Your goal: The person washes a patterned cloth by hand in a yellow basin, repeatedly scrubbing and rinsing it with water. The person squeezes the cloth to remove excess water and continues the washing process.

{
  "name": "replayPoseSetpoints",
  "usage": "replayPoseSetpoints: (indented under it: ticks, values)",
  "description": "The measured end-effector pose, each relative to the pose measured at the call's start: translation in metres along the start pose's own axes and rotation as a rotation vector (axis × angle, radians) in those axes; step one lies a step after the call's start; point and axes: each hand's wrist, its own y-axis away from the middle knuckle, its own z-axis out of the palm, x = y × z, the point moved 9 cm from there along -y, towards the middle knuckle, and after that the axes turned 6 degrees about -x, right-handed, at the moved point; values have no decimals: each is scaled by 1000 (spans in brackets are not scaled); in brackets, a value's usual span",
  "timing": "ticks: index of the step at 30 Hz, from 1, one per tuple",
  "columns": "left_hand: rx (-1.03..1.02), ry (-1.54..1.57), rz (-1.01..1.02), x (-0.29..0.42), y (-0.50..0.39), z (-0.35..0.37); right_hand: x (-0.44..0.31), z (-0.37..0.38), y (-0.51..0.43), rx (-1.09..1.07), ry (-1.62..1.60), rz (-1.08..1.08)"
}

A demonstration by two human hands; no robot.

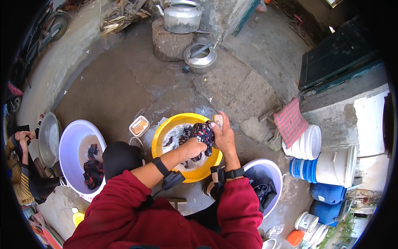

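Note:
My left hand (193,147) is closed in a fist on a wet, dark floral garment (203,132). The garment is bunched up above a yellow plastic basin (157,135), with part of it lying in the cloudy, sudsy water. In my right hand (224,138) is a tan bar of soap (218,120), held between thumb and fingers at the garment's right side. The right palm is close against the cloth; whether it also grips the cloth is hidden. Just beyond the basin's left rim, a small white soap dish (139,126) holds tan pieces.
Lavender tubs with dark clothes stand at left (67,149) and right (278,186). A metal basin (49,140) and a seated person (23,168) are farther left. Kettles (182,18) (200,59) stand ahead, one on a tree stump (171,43). Buckets (332,165) line the right wall.

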Motion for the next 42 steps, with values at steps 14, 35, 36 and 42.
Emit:
replayPoseSetpoints:
  ticks: [14, 35, 36, 42]
  values:
    - [31, 1205, 172, 50, 6, -18, -83, 33, 14, -16, 455, -105]
    - [23, 685, 54, 42, 1, -19, -1, 32, 22, -41, -967, 448]
    - [44, 655, 78, 45, 2, -24, -7, 22, 19, 22, -1010, 370]
    - [89, 975, 69, 37, 4, -34, -53, -21, 8, 28, -1239, 103]
